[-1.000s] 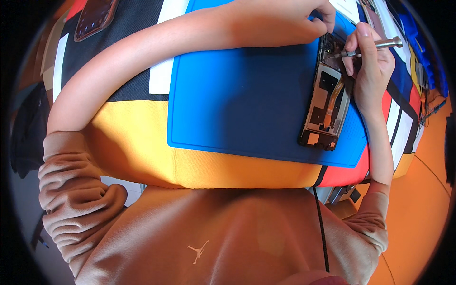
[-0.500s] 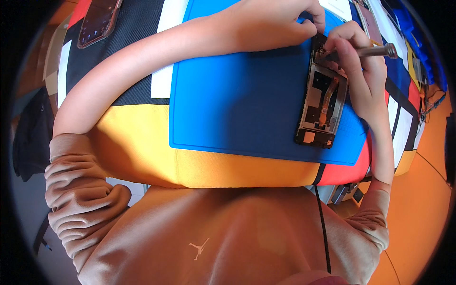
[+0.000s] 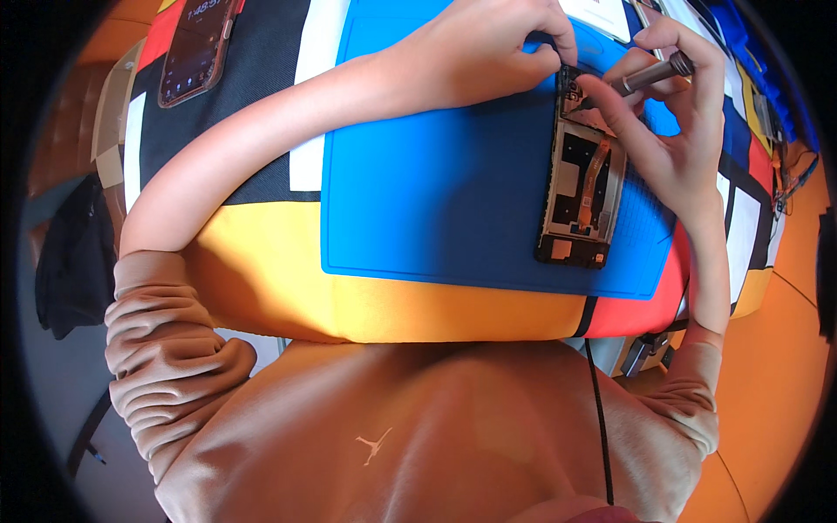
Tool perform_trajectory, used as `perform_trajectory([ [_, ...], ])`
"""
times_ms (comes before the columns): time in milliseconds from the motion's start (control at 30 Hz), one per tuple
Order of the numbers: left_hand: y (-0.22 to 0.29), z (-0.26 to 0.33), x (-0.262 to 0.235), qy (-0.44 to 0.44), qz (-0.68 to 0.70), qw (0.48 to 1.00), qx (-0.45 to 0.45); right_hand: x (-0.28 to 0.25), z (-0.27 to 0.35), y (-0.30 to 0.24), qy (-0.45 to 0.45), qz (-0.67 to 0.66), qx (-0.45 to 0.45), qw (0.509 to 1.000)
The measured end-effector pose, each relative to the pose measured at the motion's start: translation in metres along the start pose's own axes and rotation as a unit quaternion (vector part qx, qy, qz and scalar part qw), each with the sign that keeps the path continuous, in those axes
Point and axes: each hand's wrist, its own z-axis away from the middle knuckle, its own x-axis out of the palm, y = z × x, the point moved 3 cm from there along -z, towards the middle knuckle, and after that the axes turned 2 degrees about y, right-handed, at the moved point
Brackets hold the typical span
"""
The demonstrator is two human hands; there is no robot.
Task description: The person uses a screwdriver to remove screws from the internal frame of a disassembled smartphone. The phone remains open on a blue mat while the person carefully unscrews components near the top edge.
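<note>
Opened phone (image 3: 575,179) just below left hand (image 3: 510,48) | right hand (image 3: 676,122) pinches screwdriver (image 3: 647,77), tip at phone's upper end | left curled by top edge, grip unclear | insides bared, ribbon cable (image 3: 595,187) present; what's left, can't tell from here

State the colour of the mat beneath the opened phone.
The mat is blue, looking darker where shaded; the head view shows it best.

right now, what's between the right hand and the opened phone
In the head view, a screwdriver: the right hand grips it, its tip at the upper part of the opened phone.
</note>
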Motion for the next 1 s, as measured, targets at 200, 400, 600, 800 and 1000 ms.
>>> perform_trajectory([
  [200,0.008,-0.002,-0.003,-0.025,0.006,0.999,-0.021,-0.004,0.002,0.004,0.042,0.01,-0.052,0.998],
  [400,0.011,-0.001,-0.005,-0.029,-0.002,0.998,-0.047,0.001,0.005,0.005,0.011,0.018,-0.047,0.999],
  [600,0.011,-0.001,-0.004,-0.04,0.005,0.997,-0.066,0.007,0.005,0.003,0.028,0.031,-0.073,0.996],
  [800,0.014,-0.001,-0.006,-0.056,-0.012,0.994,-0.09,0.003,0.005,0.007,0.055,0.015,-0.077,0.995],
  [1000,0.017,-0.002,-0.005,-0.049,-0.018,0.996,-0.077,0.005,0.006,0.007,0.049,0.025,-0.089,0.995],
])
